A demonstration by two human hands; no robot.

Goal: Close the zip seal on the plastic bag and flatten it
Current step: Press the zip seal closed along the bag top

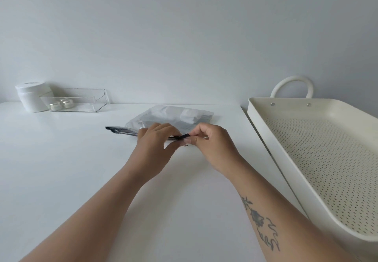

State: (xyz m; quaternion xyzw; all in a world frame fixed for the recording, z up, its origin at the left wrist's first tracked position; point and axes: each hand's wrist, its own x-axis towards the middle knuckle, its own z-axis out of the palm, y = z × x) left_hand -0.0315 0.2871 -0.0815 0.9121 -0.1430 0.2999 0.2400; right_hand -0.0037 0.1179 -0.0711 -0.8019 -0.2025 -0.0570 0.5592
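Note:
A translucent plastic bag (171,116) lies on the white table (61,169), its far part crumpled with something white inside. Its near edge carries a dark zip strip (120,130) that runs from the left toward my hands. My left hand (153,141) and my right hand (210,139) meet at that near edge, fingertips pinched on the dark strip between them. Both hands hide the middle and right part of the seal, so I cannot tell how much of it is pressed together.
A white jar (32,96) and a clear plastic box (81,98) holding two small round pots stand at the back left by the wall. A cream perforated tray (319,149) with a loop handle sits beside the table's right edge.

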